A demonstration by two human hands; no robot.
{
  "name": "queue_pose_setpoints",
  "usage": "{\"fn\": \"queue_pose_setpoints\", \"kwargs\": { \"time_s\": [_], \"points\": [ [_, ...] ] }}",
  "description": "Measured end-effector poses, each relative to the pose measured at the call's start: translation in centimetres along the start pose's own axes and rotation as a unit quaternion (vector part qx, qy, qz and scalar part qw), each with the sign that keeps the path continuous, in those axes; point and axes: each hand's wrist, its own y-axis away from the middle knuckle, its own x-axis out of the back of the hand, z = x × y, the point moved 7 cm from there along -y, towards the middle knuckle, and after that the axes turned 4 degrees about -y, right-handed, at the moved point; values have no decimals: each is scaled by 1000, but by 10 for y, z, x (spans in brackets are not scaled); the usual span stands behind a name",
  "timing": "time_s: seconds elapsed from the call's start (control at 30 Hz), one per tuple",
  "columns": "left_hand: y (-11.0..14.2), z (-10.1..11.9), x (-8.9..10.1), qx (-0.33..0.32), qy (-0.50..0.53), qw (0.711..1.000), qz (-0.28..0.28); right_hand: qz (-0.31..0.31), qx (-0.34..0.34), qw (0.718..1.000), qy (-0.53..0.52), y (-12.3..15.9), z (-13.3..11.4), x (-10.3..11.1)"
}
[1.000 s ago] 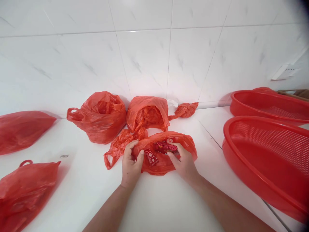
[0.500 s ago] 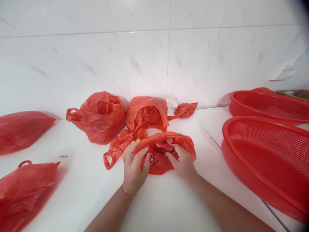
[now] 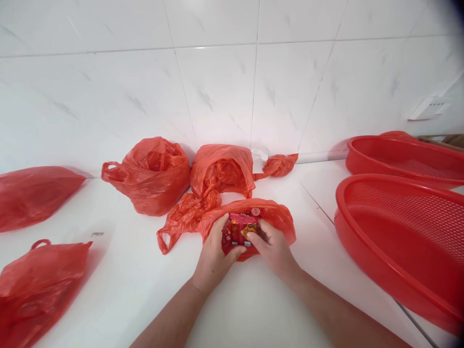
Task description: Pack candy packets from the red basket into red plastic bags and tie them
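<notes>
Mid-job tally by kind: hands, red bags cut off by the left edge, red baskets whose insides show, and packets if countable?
Hands: 2
Left-edge red bags: 2
Red baskets: 2
Packets: overlapping, cannot count
Total: 6, packets excluded

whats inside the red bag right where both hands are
Red packets show in the mouth of the bag, held between the left hand and right hand. Anything underneath the packets and hands is covered.

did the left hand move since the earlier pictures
Yes. Judged against the nearer red basket, the left hand has shifted rightward, closer to the basket and to the right hand.
</notes>
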Motion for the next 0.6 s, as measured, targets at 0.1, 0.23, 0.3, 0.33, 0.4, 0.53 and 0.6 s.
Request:
{"fn": "queue_pose_setpoints", "kwargs": {
  "time_s": [0.1,0.23,0.3,0.33,0.4,0.53,0.6],
  "points": [
    [2,5,-7,-8,26,999,-31,11,0,1000,-1,2,-1,-3],
    [-2,24,-10,3,84,995,-48,39,56,996,56,4,-8,0],
    [-5,34,-13,32,160,985,-65,37,112,990,77,7,-16,0],
    [-8,38,-14,54,208,974,-74,30,148,985,87,9,-21,-1],
    [-13,44,-16,106,310,942,-78,24,217,969,116,14,-30,-3],
    [-26,44,-13,193,460,866,-27,46,262,950,164,16,-38,-4],
    [-32,42,-8,219,502,837,6,72,254,951,164,12,-43,0]
  ]
}}
